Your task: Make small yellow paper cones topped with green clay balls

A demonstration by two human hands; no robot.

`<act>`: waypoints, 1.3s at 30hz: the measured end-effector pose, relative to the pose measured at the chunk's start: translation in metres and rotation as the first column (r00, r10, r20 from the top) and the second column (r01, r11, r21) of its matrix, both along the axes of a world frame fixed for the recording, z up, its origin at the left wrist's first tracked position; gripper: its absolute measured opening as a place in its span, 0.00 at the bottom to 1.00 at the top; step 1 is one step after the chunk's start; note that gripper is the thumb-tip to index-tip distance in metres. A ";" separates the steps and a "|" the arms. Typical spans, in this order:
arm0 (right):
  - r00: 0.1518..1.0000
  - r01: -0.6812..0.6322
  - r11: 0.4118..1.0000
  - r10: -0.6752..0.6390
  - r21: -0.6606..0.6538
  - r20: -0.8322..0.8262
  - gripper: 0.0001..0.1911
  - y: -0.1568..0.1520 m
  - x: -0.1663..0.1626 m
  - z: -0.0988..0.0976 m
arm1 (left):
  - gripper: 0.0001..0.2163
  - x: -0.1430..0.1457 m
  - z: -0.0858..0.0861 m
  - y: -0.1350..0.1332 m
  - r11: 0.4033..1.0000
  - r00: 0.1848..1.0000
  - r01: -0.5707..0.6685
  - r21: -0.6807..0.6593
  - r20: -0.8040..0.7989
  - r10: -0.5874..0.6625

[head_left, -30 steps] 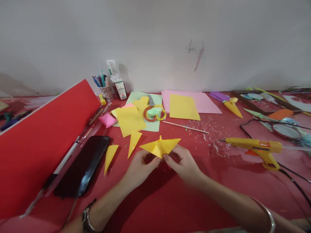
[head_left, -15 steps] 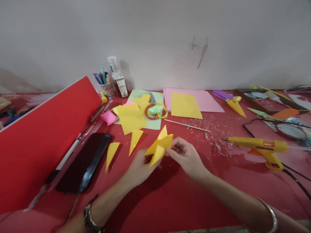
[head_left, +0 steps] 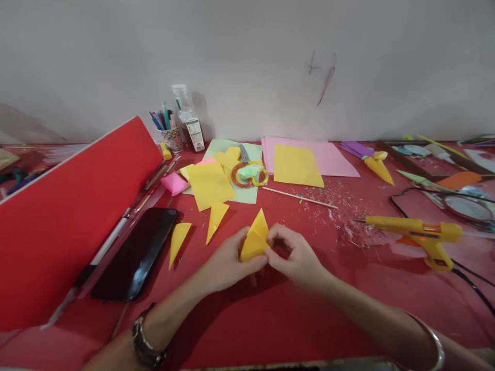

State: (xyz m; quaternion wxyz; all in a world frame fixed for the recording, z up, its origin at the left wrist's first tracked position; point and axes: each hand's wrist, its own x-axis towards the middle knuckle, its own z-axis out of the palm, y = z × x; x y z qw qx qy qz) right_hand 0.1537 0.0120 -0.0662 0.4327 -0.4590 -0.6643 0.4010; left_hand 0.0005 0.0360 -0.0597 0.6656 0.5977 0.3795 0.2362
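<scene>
A yellow folded paper piece point(head_left: 255, 242) with a pointed top is held between both hands above the red table. My left hand point(head_left: 230, 265) wraps round its left and lower side, thumb along the bottom. At its right edge, my right hand point(head_left: 296, 252) pinches the paper between thumb and fingers. Part of the folded paper is hidden behind the fingers. Left of my hands lie two yellow paper cones, one point(head_left: 216, 220) nearer the hands and another point(head_left: 179, 242) beside the black phone point(head_left: 135, 255).
A yellow glue gun point(head_left: 419, 231) lies on the right, its cord trailing off. Yellow sheets point(head_left: 211, 185), scissors point(head_left: 235, 178) and pink paper point(head_left: 336, 159) lie toward the wall. A thin stick point(head_left: 299, 198) rests near paper scraps. On the left leans a red board point(head_left: 77, 211).
The folded paper has turned and closed up, from several spread points to one upright point. My left fingers now wrap farther round it.
</scene>
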 end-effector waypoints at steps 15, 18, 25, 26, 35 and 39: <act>0.990 0.111 0.993 -0.113 0.031 0.080 0.07 0.004 0.002 -0.001 | 0.09 0.005 -0.007 -0.005 0.979 0.988 -0.052 0.198 -0.129 0.079; 0.987 0.130 0.991 -0.133 0.043 0.093 0.10 0.003 0.001 0.000 | 0.09 0.006 -0.005 -0.006 0.974 0.986 -0.034 0.225 -0.154 0.070; 0.992 0.108 0.994 -0.105 -0.029 0.066 0.08 0.003 0.001 -0.002 | 0.09 0.006 -0.007 -0.006 0.979 0.995 0.005 0.204 -0.102 0.017; 0.992 0.110 0.994 -0.108 -0.027 0.065 0.08 0.003 0.000 -0.002 | 0.09 0.006 -0.008 -0.006 0.981 0.996 0.010 0.195 -0.092 0.008; 0.990 0.114 0.993 -0.112 -0.024 0.085 0.08 0.003 0.002 -0.006 | 0.12 0.006 -0.009 -0.006 0.987 1.000 0.005 0.160 -0.028 0.000; 0.993 0.089 0.995 -0.086 -0.039 0.081 0.07 0.003 0.001 -0.006 | 0.13 0.006 -0.009 -0.006 0.989 1.000 0.005 0.148 -0.016 -0.003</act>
